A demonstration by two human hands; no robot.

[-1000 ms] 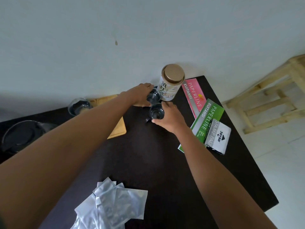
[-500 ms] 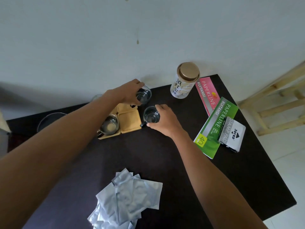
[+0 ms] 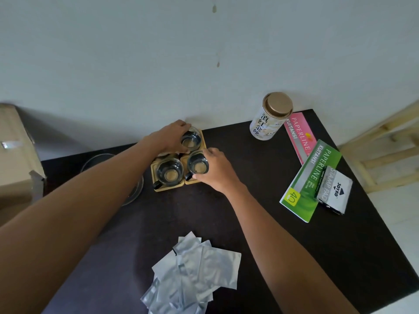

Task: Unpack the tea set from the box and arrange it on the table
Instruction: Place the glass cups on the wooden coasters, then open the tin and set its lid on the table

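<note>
A dark table (image 3: 272, 223) carries everything; a cardboard box (image 3: 15, 159) sits off the left hand's side. Silver foil pouches (image 3: 195, 273) lie near the forearms. Right of the right hand's fingers stand one tea tin (image 3: 269, 118), two receipt books (image 3: 313, 177) and one stamp pad (image 3: 334, 192). Three glass cups rest on wooden coasters (image 3: 169, 188): the left hand (image 3: 167, 138) grips the far cup (image 3: 191, 139), the right hand (image 3: 215, 169) clasps the near cup (image 3: 197, 166), and the free cup (image 3: 169, 171) sits just left.

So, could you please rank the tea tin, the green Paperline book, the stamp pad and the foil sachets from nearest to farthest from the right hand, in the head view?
From the right hand:
1. Tea tin, back right by the wall; foil sachets, front centre. Too close to call.
2. Green Paperline book, right.
3. Stamp pad, far right, lying on the book.
</note>
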